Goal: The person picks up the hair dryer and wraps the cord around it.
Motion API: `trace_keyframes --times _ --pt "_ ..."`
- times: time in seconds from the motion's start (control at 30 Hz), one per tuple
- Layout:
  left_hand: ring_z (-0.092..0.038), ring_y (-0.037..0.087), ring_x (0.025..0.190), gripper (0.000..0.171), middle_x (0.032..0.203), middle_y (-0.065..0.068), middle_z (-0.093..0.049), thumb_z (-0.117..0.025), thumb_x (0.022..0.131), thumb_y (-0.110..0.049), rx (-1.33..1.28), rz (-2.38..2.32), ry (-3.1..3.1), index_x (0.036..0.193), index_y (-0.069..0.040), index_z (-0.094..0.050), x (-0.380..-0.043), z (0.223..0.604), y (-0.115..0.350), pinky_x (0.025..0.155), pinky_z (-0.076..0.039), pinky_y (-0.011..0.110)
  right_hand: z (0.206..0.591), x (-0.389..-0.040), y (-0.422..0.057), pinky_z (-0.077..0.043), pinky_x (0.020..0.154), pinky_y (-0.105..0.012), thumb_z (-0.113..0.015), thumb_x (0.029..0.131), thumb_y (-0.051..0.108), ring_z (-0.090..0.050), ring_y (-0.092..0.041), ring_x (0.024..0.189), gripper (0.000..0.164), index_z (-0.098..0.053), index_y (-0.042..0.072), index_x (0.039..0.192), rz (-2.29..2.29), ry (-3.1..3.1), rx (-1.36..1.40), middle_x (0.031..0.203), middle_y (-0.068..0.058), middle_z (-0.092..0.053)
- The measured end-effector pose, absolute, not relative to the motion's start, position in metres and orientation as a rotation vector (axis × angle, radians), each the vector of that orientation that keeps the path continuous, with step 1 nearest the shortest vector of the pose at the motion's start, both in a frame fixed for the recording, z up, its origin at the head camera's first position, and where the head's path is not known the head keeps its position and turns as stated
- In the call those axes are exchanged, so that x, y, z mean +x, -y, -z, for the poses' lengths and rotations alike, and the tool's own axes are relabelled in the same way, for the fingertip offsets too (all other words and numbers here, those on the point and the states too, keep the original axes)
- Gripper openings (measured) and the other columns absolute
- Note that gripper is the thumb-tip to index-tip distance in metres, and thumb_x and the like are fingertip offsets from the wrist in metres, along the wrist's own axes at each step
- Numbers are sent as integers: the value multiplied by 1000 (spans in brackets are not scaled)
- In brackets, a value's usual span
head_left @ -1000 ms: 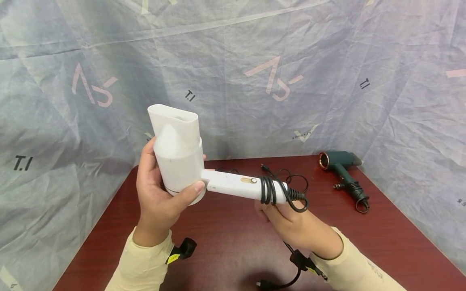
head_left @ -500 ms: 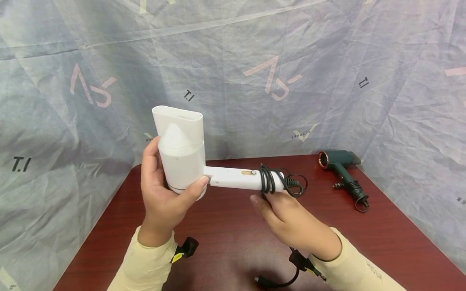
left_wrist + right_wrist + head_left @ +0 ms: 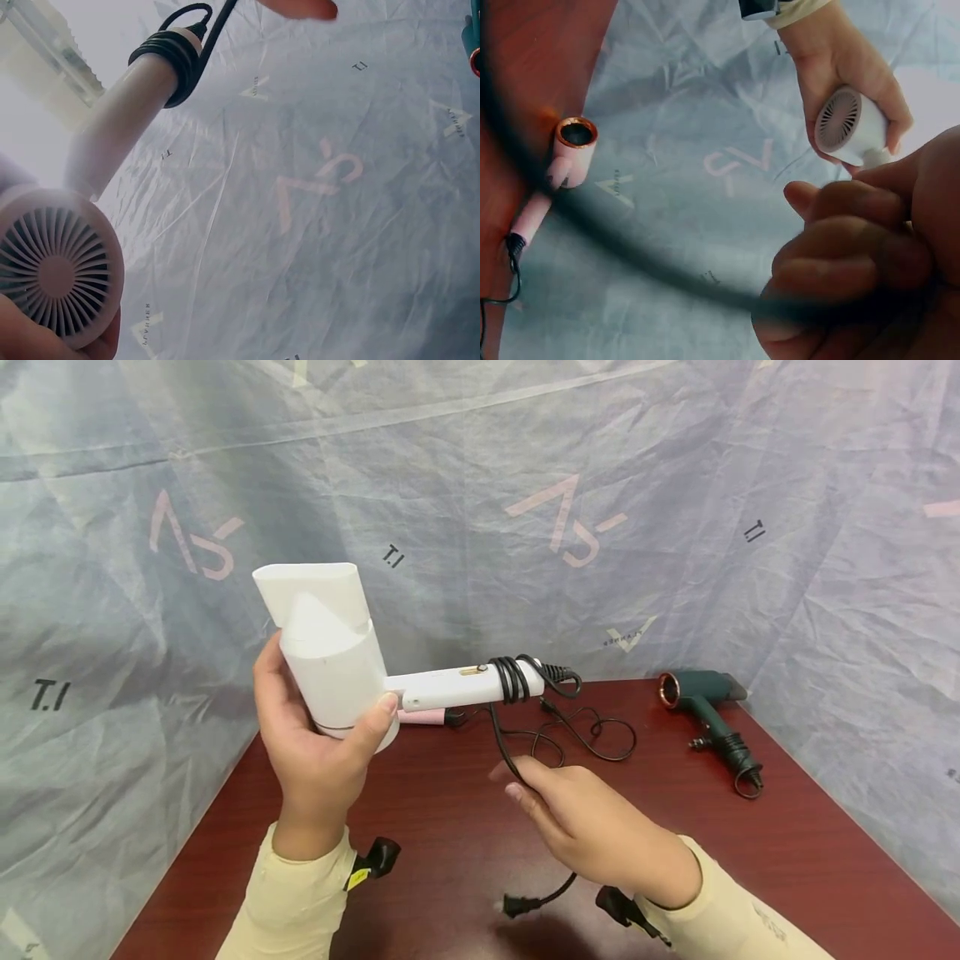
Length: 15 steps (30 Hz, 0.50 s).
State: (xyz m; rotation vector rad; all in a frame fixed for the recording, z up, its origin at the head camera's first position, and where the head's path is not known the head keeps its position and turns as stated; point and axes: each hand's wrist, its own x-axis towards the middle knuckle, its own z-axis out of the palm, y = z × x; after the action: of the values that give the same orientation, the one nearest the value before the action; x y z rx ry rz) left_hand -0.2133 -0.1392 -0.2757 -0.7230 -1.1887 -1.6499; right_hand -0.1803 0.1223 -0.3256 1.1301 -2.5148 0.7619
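Observation:
My left hand grips the barrel of a white hair dryer, thumb near the handle joint. The flat nozzle points up and the handle reaches out to the right. In the left wrist view the round rear grille faces the camera. Black power cord is wound several times round the handle's end. From there a length runs down to my right hand, whose curled fingers hold it. The plug hangs below that hand. Blurred cord also crosses the right wrist view in front of the curled fingers.
A dark green hair dryer lies at the back right of the red-brown table. Behind the white one lies a pink hair dryer, its black cord looped on the tabletop. Grey printed sheeting surrounds the table.
The white hair dryer has moved left and up in my left hand, its handle end rising. My right hand, earlier close under the handle, is now lower and apart, with cord stretched between.

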Motion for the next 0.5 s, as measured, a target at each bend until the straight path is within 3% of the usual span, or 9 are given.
trace_keyframes --times 0.3,0.5 --pt "-59 35 110 89 127 22 -59 -79 64 10 -743 1656 1227 145 3 -43 -218 278 138 89 -53 36 316 -166 -128 -37 56 -12 -53 109 24 -38 6 58 7 -59 22 105 -671 2387 1091 68 20 -40" --pt "-58 33 110 87 127 19 -59 -78 66 10 -711 1627 1264 145 3 -43 -210 276 133 89 -52 33 310 -160 -132 -29 54 -10 -55 108 23 -30 6 59 15 -50 23 94 -618 2375 1068 67 18 -32"
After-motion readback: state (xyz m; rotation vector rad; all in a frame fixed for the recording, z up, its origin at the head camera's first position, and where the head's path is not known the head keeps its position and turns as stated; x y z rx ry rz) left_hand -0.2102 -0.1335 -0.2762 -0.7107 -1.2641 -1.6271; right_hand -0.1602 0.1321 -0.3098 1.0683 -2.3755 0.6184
